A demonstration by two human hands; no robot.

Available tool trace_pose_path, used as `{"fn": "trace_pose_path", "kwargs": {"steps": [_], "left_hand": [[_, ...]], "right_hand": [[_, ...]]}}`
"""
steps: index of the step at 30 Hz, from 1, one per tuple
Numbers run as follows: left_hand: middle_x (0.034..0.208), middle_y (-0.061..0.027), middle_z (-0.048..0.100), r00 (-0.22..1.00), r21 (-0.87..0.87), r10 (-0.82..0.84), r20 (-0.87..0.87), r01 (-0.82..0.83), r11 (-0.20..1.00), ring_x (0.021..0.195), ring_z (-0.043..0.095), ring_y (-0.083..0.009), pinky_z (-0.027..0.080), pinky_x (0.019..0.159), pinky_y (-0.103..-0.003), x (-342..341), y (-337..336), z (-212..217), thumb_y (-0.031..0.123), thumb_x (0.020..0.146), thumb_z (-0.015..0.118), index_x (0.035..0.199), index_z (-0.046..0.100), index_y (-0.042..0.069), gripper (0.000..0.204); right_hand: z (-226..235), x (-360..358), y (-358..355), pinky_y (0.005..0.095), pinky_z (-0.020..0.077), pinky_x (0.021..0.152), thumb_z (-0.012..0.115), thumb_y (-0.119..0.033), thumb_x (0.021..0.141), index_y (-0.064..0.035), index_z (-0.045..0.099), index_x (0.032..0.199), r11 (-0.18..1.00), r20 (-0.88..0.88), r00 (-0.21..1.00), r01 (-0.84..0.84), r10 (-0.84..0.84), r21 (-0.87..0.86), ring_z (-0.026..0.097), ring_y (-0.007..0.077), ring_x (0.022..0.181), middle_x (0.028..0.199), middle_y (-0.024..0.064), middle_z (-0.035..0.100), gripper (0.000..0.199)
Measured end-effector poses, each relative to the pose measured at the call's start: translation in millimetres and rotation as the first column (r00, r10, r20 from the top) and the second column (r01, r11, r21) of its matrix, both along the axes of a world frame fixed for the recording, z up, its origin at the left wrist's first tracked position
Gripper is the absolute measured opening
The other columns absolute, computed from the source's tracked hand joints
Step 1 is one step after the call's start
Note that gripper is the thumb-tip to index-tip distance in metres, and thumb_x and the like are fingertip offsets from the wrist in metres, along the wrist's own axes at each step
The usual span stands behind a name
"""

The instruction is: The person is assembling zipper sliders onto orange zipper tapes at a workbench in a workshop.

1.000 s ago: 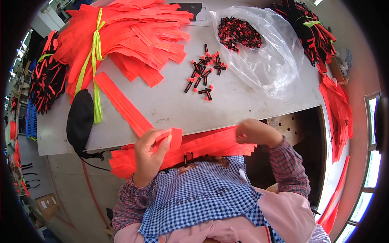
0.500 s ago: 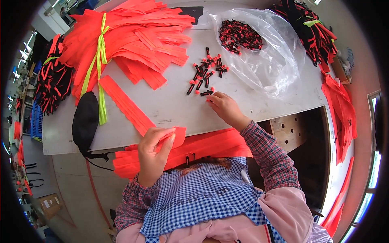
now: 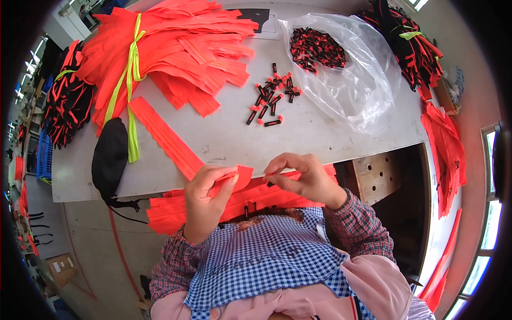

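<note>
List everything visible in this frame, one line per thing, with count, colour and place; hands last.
orange strip bundle: one, orange, tied with a yellow band, table's far left.
loose orange strips: a few, orange, table centre-left.
black pouch: one, black, table's left near edge.
small clips: a scatter, black with red tips, table centre.
plastic bag: one, clear, holding more clips, table's far right.
finished strips: a stack, orange, on the lap.
left hand: pinches an orange strip end.
right hand: pinches something small and dark; what it is cannot be told.

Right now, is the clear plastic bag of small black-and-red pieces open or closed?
Open. The clear plastic bag lies flat on the table, its mouth spread wide, black-and-red pieces exposed inside.
</note>
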State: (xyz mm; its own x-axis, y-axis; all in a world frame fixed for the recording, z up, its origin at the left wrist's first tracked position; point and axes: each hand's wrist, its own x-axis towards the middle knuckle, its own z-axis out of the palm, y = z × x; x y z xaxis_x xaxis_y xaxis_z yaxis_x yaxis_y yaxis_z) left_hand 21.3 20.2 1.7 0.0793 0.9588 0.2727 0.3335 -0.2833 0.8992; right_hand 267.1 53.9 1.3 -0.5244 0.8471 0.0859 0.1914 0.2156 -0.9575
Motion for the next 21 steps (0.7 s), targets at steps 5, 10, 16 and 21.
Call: {"fn": "trace_pose_path", "kwargs": {"steps": [5, 10, 16, 21], "left_hand": [[0.097, -0.0104, 0.068, 0.999, 0.038, -0.037, -0.026, 0.038, 0.999, 0.087, 0.068, -0.0198, 0.055, 0.075, -0.028, 7, -7, 2, -0.002, 0.087, 0.070, 0.103, 0.069, 0.000, 0.017], [0.098, -0.0113, 0.068, 0.994, 0.155, -0.069, -0.082, 0.081, 0.985, 0.084, 0.069, -0.0208, 0.056, 0.070, -0.029, 6, -11, 0, -0.005, 0.086, 0.070, 0.106, 0.070, 0.000, 0.021], [0.095, -0.0118, 0.068, 0.993, 0.160, -0.052, -0.109, 0.069, 0.985, 0.083, 0.070, -0.0225, 0.056, 0.068, -0.029, 7, -11, 0, -0.005, 0.085, 0.070, 0.104, 0.070, -0.001, 0.019], [0.093, -0.0122, 0.067, 0.991, 0.086, -0.048, -0.129, 0.059, 0.994, 0.080, 0.069, -0.0233, 0.055, 0.066, -0.031, 4, -12, -1, -0.004, 0.085, 0.069, 0.103, 0.070, -0.002, 0.018]], "right_hand": [[12, -27, -23, 0.0272, 0.0557, 0.081, 0.067, 0.001, 0.091, 0.0022, 0.066, 0.109, 0.997, -0.169, 0.983, 0.061, -0.069, -0.052, 0.069, 0.0138, 0.090, 0.100, 0.0086, 0.072, 0.017], [15, -38, -26, 0.0275, 0.0574, 0.078, 0.067, 0.001, 0.091, 0.0026, 0.067, 0.109, 0.992, -0.097, 0.990, 0.109, -0.103, 0.058, 0.071, 0.0163, 0.089, 0.099, 0.0101, 0.072, 0.018], [10, -42, -25, 0.0352, 0.0543, 0.064, 0.070, -0.004, 0.087, 0.0003, 0.069, 0.111, 0.901, -0.010, 0.990, 0.131, -0.140, 0.414, 0.068, 0.0282, 0.074, 0.087, 0.0142, 0.067, 0.024], [9, -48, -24, 0.0368, 0.0538, 0.062, 0.070, -0.005, 0.086, 0.0013, 0.069, 0.111, 0.891, 0.066, 0.986, 0.108, -0.152, 0.441, 0.066, 0.0288, 0.072, 0.084, 0.0137, 0.066, 0.025]]}}
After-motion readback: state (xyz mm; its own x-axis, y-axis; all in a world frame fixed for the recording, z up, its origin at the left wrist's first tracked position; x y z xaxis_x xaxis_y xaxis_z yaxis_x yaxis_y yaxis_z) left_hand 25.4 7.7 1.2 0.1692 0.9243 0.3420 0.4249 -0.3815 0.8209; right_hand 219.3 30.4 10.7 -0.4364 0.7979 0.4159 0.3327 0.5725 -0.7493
